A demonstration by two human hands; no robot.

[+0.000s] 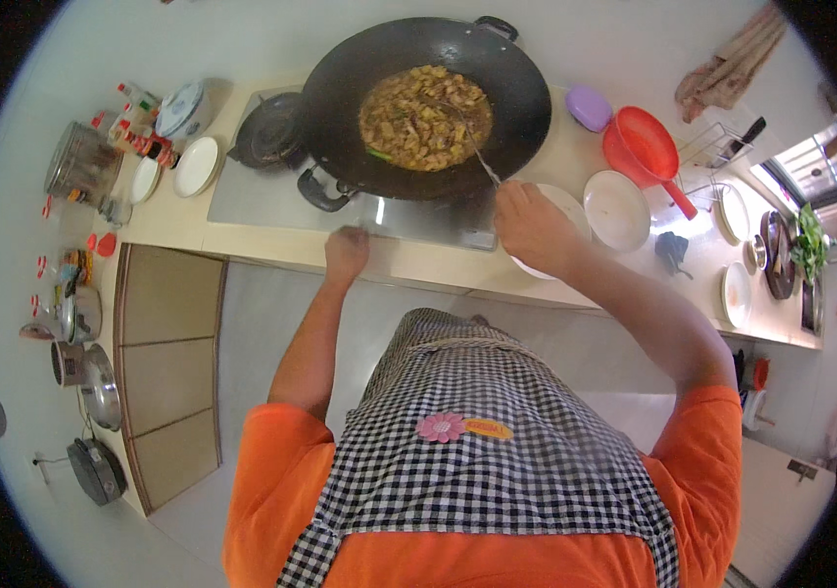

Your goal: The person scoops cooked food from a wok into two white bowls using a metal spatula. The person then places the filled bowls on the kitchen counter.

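My right hand (pixel 536 224) grips the handle of a metal cooking utensil (pixel 488 170), whose far end is sunk in the food. A big black wok (pixel 521 110) sits over the steel gas stove (pixel 264 209). In it lies a brown stew of chopped pieces (pixel 418 121) in sauce, with a green strip near its lower left edge. My left hand (pixel 347 253) is curled at the stove's front edge, below the wok's black near handle (pixel 319 192). What its fingers touch is hidden. Beneath my right hand is a white plate (pixel 561 202), partly covered.
Right of the wok are another white plate (pixel 616 211), a red plastic ladle (pixel 640 143), a purple case (pixel 589 108) and a dark cloth (pixel 673 251). A black burner (pixel 271 132), a white plate (pixel 196 167) and several sauce bottles (pixel 150 147) stand to the left.
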